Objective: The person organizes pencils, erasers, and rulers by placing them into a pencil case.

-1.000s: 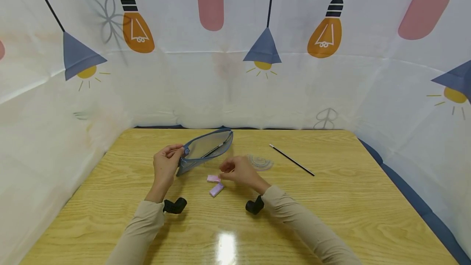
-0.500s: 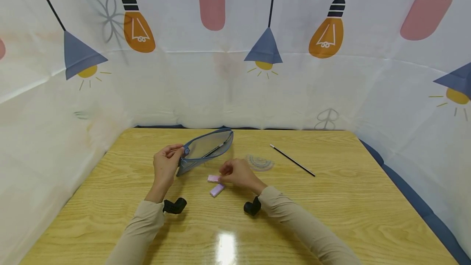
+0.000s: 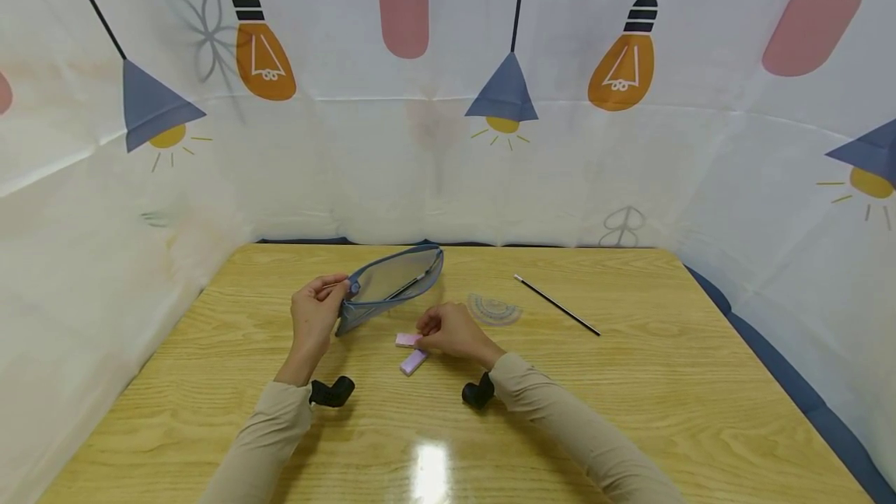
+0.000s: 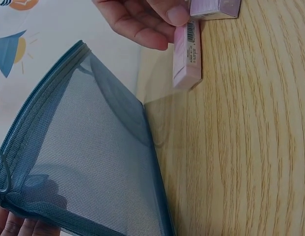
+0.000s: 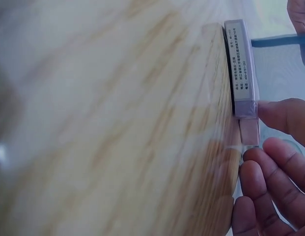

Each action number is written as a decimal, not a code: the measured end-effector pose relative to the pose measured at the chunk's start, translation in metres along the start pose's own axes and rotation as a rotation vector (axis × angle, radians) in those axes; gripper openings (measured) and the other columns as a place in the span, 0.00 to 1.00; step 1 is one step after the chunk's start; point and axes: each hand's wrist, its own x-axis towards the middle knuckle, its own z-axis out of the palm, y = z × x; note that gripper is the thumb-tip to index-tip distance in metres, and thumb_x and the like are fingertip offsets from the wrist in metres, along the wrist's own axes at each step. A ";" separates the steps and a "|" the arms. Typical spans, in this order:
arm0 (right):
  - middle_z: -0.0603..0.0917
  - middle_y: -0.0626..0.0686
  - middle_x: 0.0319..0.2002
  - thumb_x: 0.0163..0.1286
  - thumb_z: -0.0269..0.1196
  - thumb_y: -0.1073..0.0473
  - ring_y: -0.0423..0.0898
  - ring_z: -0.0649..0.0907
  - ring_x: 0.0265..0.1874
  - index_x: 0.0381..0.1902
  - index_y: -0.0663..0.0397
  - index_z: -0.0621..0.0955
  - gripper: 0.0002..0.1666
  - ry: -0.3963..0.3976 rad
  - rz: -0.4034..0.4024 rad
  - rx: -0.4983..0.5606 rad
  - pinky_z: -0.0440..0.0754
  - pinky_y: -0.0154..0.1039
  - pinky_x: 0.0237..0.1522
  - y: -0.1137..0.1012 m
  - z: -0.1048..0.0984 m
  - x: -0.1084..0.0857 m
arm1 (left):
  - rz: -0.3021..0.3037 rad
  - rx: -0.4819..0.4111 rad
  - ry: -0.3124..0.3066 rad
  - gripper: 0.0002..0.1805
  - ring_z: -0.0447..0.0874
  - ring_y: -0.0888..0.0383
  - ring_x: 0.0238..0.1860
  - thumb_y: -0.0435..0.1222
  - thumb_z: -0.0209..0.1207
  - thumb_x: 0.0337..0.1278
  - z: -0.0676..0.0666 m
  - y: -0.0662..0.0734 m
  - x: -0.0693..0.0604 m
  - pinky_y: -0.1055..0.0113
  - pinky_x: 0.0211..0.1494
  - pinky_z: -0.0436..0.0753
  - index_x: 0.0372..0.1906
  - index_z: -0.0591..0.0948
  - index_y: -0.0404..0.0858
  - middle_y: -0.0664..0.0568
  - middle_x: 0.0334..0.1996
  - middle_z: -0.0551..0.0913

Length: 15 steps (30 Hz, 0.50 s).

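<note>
Blue mesh makes up the pouch (image 3: 402, 274), tilted above the table (image 3: 630, 411), its near corner pinched by the left hand (image 3: 313, 319). The right hand (image 3: 456, 330) has its thumb at one end of a pink box (image 3: 406, 340); whether it pinches, I cannot tell. A purple box (image 3: 414, 362) lies just beside.

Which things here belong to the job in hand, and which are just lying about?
Likely in the job:
mesh pouch, held by the left hand
dark stick inside the pouch
pink block and purple block, at the right hand

Apparently lying about, untouched:
clear protractor
black pencil
</note>
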 end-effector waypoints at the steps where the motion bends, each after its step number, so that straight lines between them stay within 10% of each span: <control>1: 0.84 0.46 0.26 0.54 0.74 0.66 0.35 0.81 0.26 0.33 0.62 0.85 0.09 0.001 0.002 -0.006 0.79 0.31 0.31 0.000 0.000 0.000 | 0.000 -0.001 0.001 0.12 0.84 0.64 0.31 0.32 0.61 0.64 0.000 0.000 0.000 0.75 0.28 0.79 0.48 0.83 0.28 0.42 0.39 0.86; 15: 0.84 0.47 0.27 0.52 0.70 0.71 0.35 0.80 0.26 0.33 0.62 0.85 0.09 -0.044 0.017 -0.018 0.79 0.30 0.30 0.001 -0.003 0.004 | -0.005 -0.006 0.008 0.12 0.84 0.64 0.31 0.32 0.61 0.63 -0.001 0.000 0.001 0.75 0.28 0.80 0.47 0.83 0.27 0.43 0.38 0.86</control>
